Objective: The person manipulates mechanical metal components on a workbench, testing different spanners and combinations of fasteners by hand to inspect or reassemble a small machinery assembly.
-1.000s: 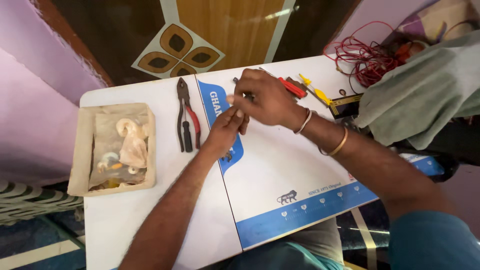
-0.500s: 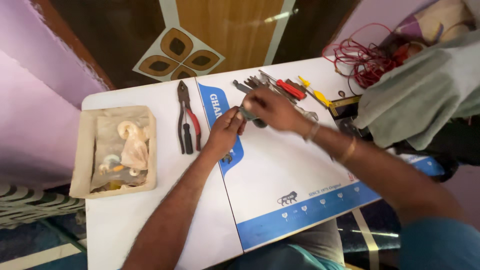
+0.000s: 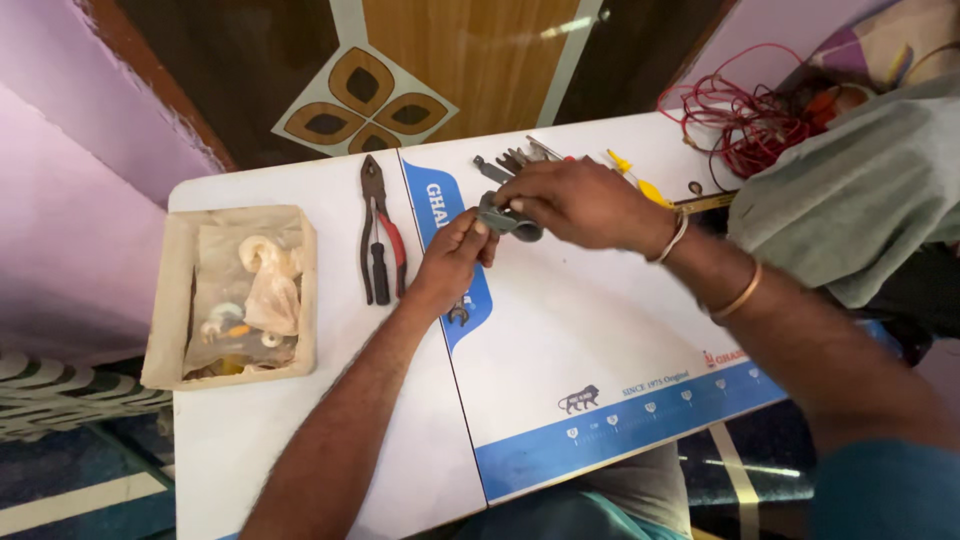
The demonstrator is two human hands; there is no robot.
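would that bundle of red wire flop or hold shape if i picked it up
The red wire lies in loose, tangled loops, so it would probably flop and sag. It looks thin, so likely light. Strands may snag the grey cloth beside it.

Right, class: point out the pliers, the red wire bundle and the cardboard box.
pliers (image 3: 377,235), head view, on the handles near the pivot.
red wire bundle (image 3: 745,125), head view, middle of the tangle.
cardboard box (image 3: 160,300), head view, left wall.

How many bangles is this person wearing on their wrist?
2, both on the right forearm: a silver bangle next to the right hand, and a gold-coloured bangle further up. The left wrist looks bare.
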